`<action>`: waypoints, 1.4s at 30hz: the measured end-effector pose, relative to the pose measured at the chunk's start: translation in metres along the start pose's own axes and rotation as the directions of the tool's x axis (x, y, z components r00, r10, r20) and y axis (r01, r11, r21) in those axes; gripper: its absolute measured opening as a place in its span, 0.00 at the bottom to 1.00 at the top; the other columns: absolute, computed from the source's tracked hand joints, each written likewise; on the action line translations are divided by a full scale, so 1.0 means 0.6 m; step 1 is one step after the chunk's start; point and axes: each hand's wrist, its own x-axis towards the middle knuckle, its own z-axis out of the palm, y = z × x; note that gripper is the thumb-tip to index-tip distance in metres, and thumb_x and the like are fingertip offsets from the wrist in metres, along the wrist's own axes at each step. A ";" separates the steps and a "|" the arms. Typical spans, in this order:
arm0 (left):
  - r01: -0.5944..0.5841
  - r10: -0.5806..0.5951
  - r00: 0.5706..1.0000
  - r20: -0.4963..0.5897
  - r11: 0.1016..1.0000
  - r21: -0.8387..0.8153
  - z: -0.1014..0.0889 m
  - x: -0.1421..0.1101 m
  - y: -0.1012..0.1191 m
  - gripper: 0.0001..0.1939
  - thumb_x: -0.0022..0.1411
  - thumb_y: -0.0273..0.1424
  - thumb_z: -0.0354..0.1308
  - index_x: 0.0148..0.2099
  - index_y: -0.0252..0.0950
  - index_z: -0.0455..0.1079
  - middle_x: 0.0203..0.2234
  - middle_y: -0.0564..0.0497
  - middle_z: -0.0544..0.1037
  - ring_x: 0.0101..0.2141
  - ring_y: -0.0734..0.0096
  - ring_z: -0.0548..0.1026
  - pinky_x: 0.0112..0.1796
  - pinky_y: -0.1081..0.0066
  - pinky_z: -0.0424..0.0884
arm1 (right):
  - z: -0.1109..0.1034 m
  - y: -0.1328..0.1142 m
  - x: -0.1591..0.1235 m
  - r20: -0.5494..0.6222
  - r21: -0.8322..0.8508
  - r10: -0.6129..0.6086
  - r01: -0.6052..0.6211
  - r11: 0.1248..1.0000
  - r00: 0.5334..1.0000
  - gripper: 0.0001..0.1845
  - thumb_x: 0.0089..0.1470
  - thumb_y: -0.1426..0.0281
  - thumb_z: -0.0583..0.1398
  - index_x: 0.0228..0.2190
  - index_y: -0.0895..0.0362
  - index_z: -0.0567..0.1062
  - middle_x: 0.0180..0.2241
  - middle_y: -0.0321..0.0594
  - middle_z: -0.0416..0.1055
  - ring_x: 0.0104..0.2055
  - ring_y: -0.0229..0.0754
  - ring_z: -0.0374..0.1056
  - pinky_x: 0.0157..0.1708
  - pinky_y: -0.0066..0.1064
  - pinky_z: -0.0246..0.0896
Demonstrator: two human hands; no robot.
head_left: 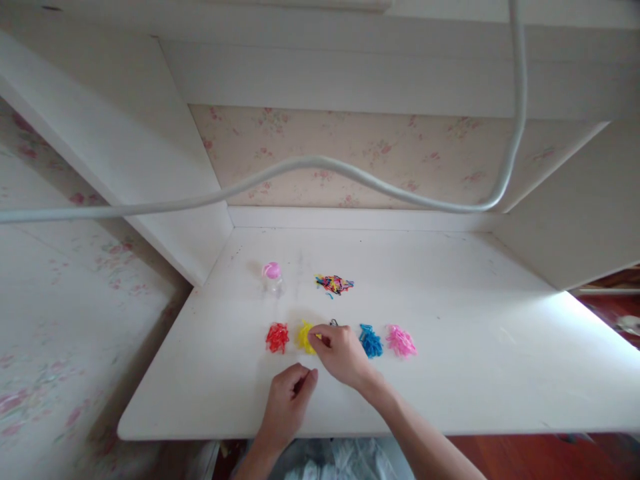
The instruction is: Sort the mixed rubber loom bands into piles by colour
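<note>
My right hand (343, 353) hovers at the yellow pile (304, 337) with thumb and forefinger pinched together; whatever is between them is too small to tell. Under and behind this hand a black pile (334, 323) is mostly hidden. Small thin loops, like rubber bands, make up the piles. My left hand (290, 399) is curled near the table's front edge, below the yellow pile, and its palm is out of sight. To the left lies a red pile (277, 338); to the right are a blue pile (371, 341) and a pink pile (401, 341).
A mixed-colour pile (335, 285) lies farther back on the white table (475, 320). Left of it is a small clear container with a pink top (272, 270). A white cable (320, 162) hangs across the view. Side panels and a papered wall enclose the back.
</note>
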 end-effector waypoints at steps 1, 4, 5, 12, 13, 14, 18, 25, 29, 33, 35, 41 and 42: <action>0.007 -0.007 1.000 0.003 1.000 -0.003 0.000 0.000 0.001 0.20 0.62 0.40 0.50 0.22 0.34 0.57 0.17 0.57 0.58 0.21 0.80 0.57 0.24 0.77 0.53 | -0.005 0.013 -0.019 -0.017 0.094 0.007 -0.006 0.996 1.000 0.16 0.58 0.66 0.50 0.28 0.54 0.76 0.20 0.32 0.67 0.21 0.31 0.58 0.22 0.22 0.46; 0.022 -0.022 1.000 0.012 1.000 -0.008 -0.002 0.000 0.007 0.20 0.62 0.40 0.49 0.22 0.35 0.57 0.17 0.57 0.59 0.22 0.79 0.59 0.25 0.78 0.54 | -0.010 0.062 -0.079 -0.105 0.237 0.081 -0.054 0.970 0.991 0.20 0.57 0.61 0.53 0.18 0.58 0.68 0.16 0.30 0.56 0.19 0.31 0.50 0.20 0.24 0.41; 0.018 -0.018 1.000 0.016 1.000 -0.003 -0.002 0.000 0.009 0.19 0.62 0.40 0.49 0.22 0.35 0.56 0.18 0.57 0.60 0.22 0.79 0.59 0.25 0.78 0.54 | -0.009 0.081 -0.099 -0.159 0.267 0.104 -0.058 0.962 0.982 0.23 0.56 0.61 0.54 0.14 0.58 0.63 0.15 0.30 0.52 0.19 0.30 0.48 0.20 0.24 0.41; 0.059 -0.057 0.997 0.052 0.998 -0.029 0.001 -0.001 0.026 0.19 0.62 0.41 0.49 0.22 0.36 0.54 0.17 0.57 0.56 0.22 0.79 0.56 0.24 0.77 0.53 | 0.020 0.170 -0.172 -0.385 0.311 0.161 -0.037 0.950 0.909 0.26 0.56 0.62 0.55 0.16 0.55 0.47 0.16 0.28 0.41 0.19 0.29 0.41 0.19 0.26 0.38; 0.102 -0.099 0.994 0.053 0.994 -0.047 0.002 0.002 0.029 0.20 0.61 0.42 0.49 0.23 0.36 0.55 0.17 0.58 0.55 0.22 0.78 0.55 0.24 0.77 0.53 | 0.022 0.171 -0.171 -0.380 0.307 0.158 -0.037 0.951 0.911 0.26 0.56 0.62 0.55 0.16 0.55 0.47 0.16 0.28 0.41 0.19 0.29 0.41 0.19 0.26 0.38; 0.145 -0.142 0.988 0.055 0.988 -0.058 0.003 0.006 0.032 0.20 0.61 0.43 0.48 0.23 0.36 0.57 0.17 0.58 0.54 0.21 0.78 0.55 0.24 0.77 0.52 | 0.023 0.170 -0.168 -0.373 0.308 0.155 -0.035 0.951 0.915 0.25 0.56 0.62 0.54 0.16 0.55 0.47 0.16 0.28 0.41 0.19 0.29 0.41 0.19 0.26 0.38; 0.192 -0.191 0.980 0.056 0.981 -0.005 0.003 0.036 0.054 0.21 0.60 0.47 0.47 0.25 0.35 0.62 0.16 0.58 0.57 0.21 0.77 0.56 0.23 0.76 0.52 | 0.022 0.163 -0.155 -0.355 0.324 0.154 -0.033 0.945 0.922 0.25 0.57 0.62 0.54 0.16 0.55 0.47 0.17 0.28 0.42 0.19 0.30 0.42 0.20 0.25 0.39; 0.023 -0.052 0.997 0.064 0.922 0.386 0.001 0.136 0.110 0.18 0.61 0.43 0.47 0.29 0.37 0.70 0.23 0.53 0.75 0.27 0.74 0.70 0.29 0.76 0.58 | 0.018 0.162 -0.156 -0.345 0.312 0.156 -0.043 0.949 0.926 0.25 0.57 0.60 0.54 0.16 0.55 0.48 0.16 0.28 0.42 0.19 0.30 0.42 0.19 0.25 0.39; 0.006 -0.035 0.999 0.034 0.781 0.625 0.013 0.188 0.118 0.16 0.61 0.42 0.47 0.35 0.41 0.73 0.31 0.51 0.78 0.32 0.69 0.74 0.32 0.74 0.61 | 0.020 0.163 -0.156 -0.338 0.305 0.170 -0.063 0.950 0.926 0.25 0.57 0.60 0.54 0.16 0.55 0.49 0.16 0.28 0.42 0.19 0.30 0.43 0.20 0.25 0.39; 0.008 -0.042 0.999 0.028 0.681 0.732 0.037 0.217 0.116 0.16 0.62 0.43 0.47 0.40 0.41 0.72 0.36 0.49 0.78 0.36 0.67 0.75 0.36 0.71 0.64 | 0.021 0.166 -0.152 -0.333 0.324 0.189 -0.076 0.943 0.924 0.26 0.57 0.59 0.53 0.15 0.55 0.49 0.16 0.28 0.43 0.20 0.30 0.43 0.20 0.26 0.39; 0.007 -0.031 0.999 0.018 0.672 0.740 0.049 0.227 0.116 0.16 0.62 0.42 0.47 0.42 0.40 0.72 0.38 0.48 0.77 0.38 0.67 0.74 0.38 0.71 0.64 | 0.019 0.166 -0.150 -0.332 0.327 0.191 -0.077 0.942 0.924 0.26 0.57 0.59 0.53 0.15 0.55 0.49 0.16 0.28 0.43 0.19 0.30 0.43 0.20 0.26 0.39; 0.003 -0.008 1.000 0.003 0.644 0.765 0.069 0.248 0.115 0.16 0.65 0.36 0.43 0.45 0.36 0.69 0.41 0.44 0.75 0.38 0.67 0.74 0.39 0.70 0.65 | 0.014 0.166 -0.149 -0.317 0.325 0.194 -0.086 0.942 0.928 0.26 0.57 0.59 0.53 0.16 0.56 0.50 0.16 0.28 0.44 0.20 0.30 0.44 0.20 0.25 0.39; 0.002 -0.008 1.000 0.004 0.641 0.768 0.069 0.249 0.115 0.16 0.66 0.35 0.42 0.45 0.36 0.69 0.40 0.44 0.75 0.39 0.67 0.74 0.39 0.70 0.65 | 0.014 0.166 -0.149 -0.317 0.327 0.193 -0.084 0.941 0.928 0.26 0.57 0.59 0.53 0.15 0.56 0.50 0.16 0.28 0.44 0.20 0.30 0.44 0.20 0.25 0.39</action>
